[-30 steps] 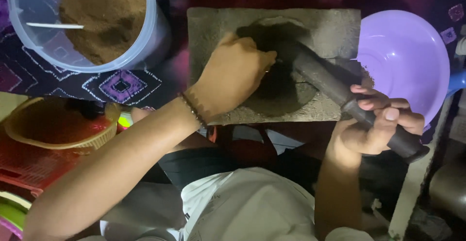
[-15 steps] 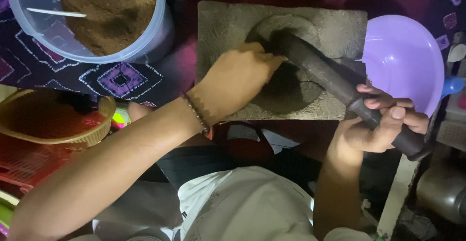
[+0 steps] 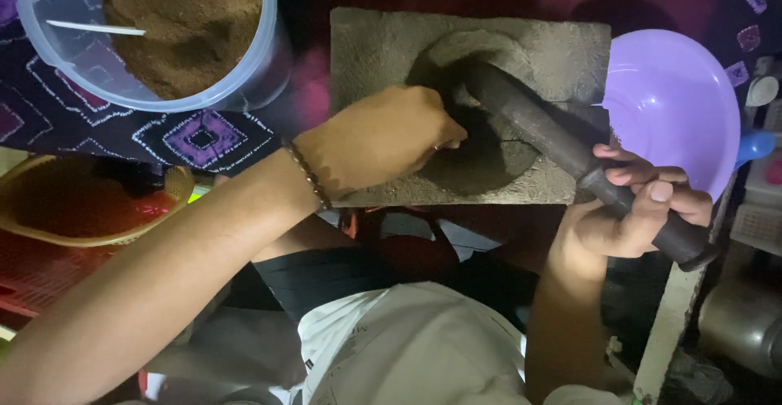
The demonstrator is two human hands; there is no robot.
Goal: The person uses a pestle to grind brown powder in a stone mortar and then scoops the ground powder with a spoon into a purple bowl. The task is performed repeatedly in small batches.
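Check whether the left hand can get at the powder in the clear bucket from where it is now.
Probably yes: left hand rests in the stone mortar, the bucket is open-topped, nothing between them.

Stone mortar slab (image 3: pixel 383 46) in the middle, pestle (image 3: pixel 570 152) slanting into its hollow, right hand (image 3: pixel 639 213) on the pestle's near end, left hand (image 3: pixel 383 140) in the hollow, powder tub (image 3: pixel 269 55) left, basin (image 3: pixel 676 103) right, basket (image 3: pixel 175 189) near left.

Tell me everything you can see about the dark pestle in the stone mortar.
The pestle is a long, dark, rough cylinder, seemingly stone or hard wood. It lies tilted, its upper end down in the round hollow of the grey stone slab, its lower end sticking out past the slab's edge. The right hand grips that end; the left hand rests in the hollow beside it.
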